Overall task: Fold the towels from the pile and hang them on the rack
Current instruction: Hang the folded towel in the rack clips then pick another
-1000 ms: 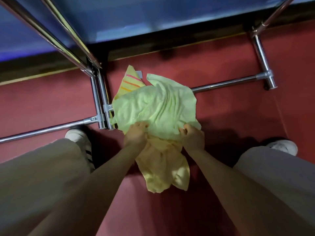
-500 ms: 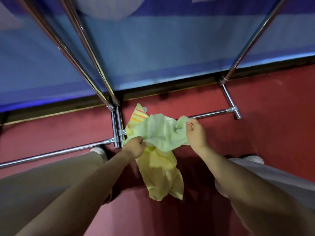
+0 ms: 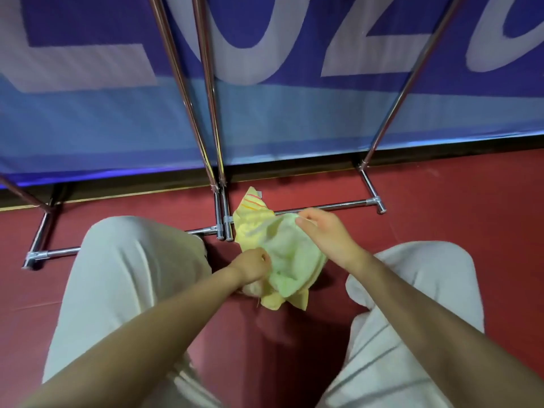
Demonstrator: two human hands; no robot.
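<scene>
A light green towel (image 3: 290, 254) hangs crumpled between my two hands above the red floor. My left hand (image 3: 254, 265) grips its lower left edge. My right hand (image 3: 321, 231) pinches its upper right corner, higher and further away. Under the green towel lies a small pile with a yellow towel (image 3: 273, 301) and a yellow towel with orange and pink stripes (image 3: 250, 204). The chrome rack (image 3: 323, 206) stands right behind the pile, its base bars on the floor and its poles rising up out of view.
My two legs in light trousers (image 3: 126, 290) frame the pile on both sides. A blue banner with large white letters (image 3: 279, 98) stands behind the rack. A second rack's base bar (image 3: 56, 254) lies at the left.
My view has tilted up and the banner now fills the top. The green towel has been lifted off the pile, and my right hand has moved up and away to its corner.
</scene>
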